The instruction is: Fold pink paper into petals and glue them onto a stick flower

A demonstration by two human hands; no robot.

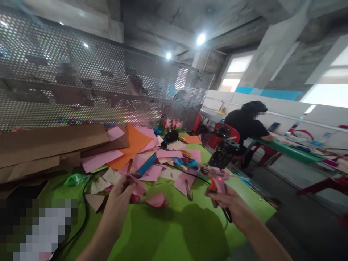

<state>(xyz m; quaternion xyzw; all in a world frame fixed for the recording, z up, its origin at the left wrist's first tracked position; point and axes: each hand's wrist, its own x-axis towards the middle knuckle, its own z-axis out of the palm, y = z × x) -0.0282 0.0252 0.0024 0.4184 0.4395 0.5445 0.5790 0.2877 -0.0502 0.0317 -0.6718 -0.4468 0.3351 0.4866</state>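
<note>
In my right hand [231,203] is a pink hot glue gun [222,179] with an orange trigger and a small red light. Its nozzle points up and to the left above the green table [152,239]. The fingers of my left hand [121,194] pinch a curled pink paper piece [139,186]. Just right of that hand, another curled pink paper piece [157,200] lies on the table. Beyond my left hand a blue cylindrical tool [146,166] rests on pink paper scraps [150,173].
Brown cardboard sheets [54,145] and orange paper [136,139] are piled at the left and back. A perforated metal screen [103,83] stands behind the table. Black cords [85,203] cross the surface. A person [246,121] sits at a green table on the right.
</note>
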